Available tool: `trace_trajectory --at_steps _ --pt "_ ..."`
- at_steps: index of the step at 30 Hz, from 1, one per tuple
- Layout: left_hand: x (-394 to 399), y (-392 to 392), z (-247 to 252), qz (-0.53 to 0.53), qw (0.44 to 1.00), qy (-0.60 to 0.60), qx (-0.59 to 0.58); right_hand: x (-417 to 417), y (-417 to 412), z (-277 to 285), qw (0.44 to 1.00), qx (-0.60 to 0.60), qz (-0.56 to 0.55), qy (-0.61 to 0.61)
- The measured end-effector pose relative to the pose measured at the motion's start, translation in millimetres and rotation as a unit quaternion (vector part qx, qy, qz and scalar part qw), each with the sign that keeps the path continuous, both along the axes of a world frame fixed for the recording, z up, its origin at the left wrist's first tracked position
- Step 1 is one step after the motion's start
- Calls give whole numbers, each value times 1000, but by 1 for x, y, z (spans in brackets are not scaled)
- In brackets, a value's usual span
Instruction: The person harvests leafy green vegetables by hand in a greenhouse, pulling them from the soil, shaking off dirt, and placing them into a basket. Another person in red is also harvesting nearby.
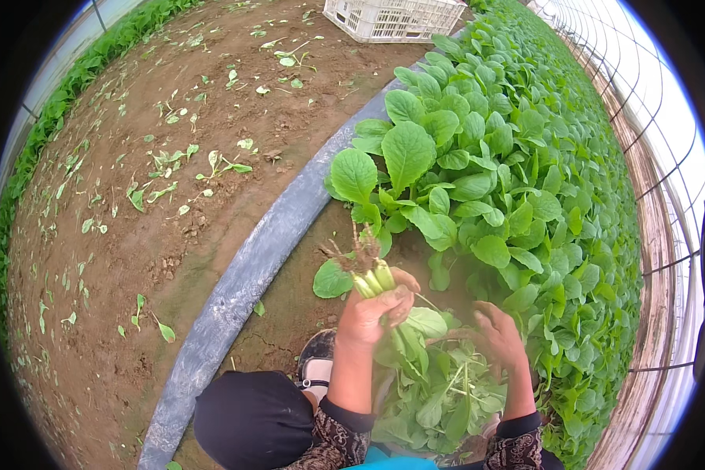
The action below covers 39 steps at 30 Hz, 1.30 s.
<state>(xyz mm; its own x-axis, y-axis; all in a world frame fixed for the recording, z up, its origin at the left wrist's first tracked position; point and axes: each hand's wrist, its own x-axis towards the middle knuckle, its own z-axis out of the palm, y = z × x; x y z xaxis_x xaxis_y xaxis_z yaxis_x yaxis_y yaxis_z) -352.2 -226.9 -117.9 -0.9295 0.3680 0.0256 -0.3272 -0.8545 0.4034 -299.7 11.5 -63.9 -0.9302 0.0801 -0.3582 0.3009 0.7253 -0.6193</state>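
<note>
My left hand point(376, 311) is closed round a bunch of leafy green plants point(373, 281), held with the pale stems and soil-covered roots upward and the leaves hanging down. To its right, my right hand point(501, 335) is blurred, with its fingers apart and nothing seen in it. Below and between both hands lies a heap of loose green leaves point(446, 405); what it rests on is mostly hidden. Just beyond the bunch, the edge of a dense bed of growing leafy greens point(408, 155) rises from the soil.
A flat grey hose or plastic strip point(258, 247) curves along the bed's left side. Bare brown soil point(211, 117) with scattered leaves lies left of it. At the top stands a white plastic crate point(393, 23). My dark-clad knee point(252, 420) and a shoe point(317, 364) are at the bottom.
</note>
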Motion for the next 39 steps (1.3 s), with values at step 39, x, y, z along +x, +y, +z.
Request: trace_trajectory --at_steps 39 --pt "-47 -61 -35 401 837 -259 -269 -246 -135 -217 650 617 411 -167"
